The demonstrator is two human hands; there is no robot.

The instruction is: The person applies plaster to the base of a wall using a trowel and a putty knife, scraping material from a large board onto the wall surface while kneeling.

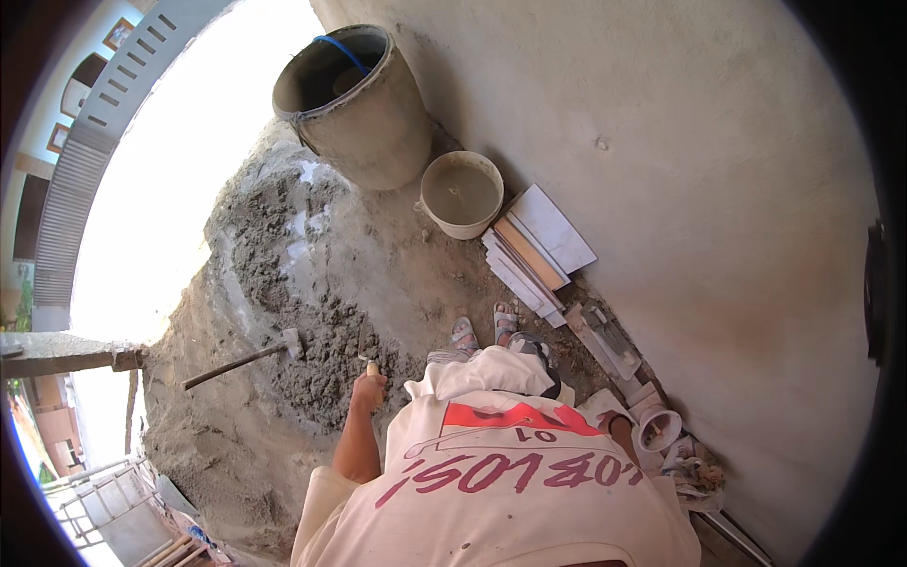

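Trowel (367, 359), wooden-handled, one: gripped in my left hand (368, 389), the blade at the mortar heap (316, 378) on the ground, ahead and left of my feet (465, 333); how deep it sits is unclear. Right arm (621, 435), one: near the small white bucket (646, 401); its hand is indistinct, so whether it is wide, narrow or holding anything I cannot tell. Risks, in my judgement: a wide leftward sweep could knock the long-handled hoe (241, 364), whose head rests in the mortar; sandalled toes could catch wet splashes or slip on the gritty ground; a careless step forward could tip the pail (463, 231) and flood the mix. Containers: large grey drum (383, 137), blue hose (342, 52) over its rim, dark interior, contents uncertain; pale pail, upright, cloudy grey liquid inside, just beside stacked tiles (557, 227); small white bucket, contents too unclear to list.
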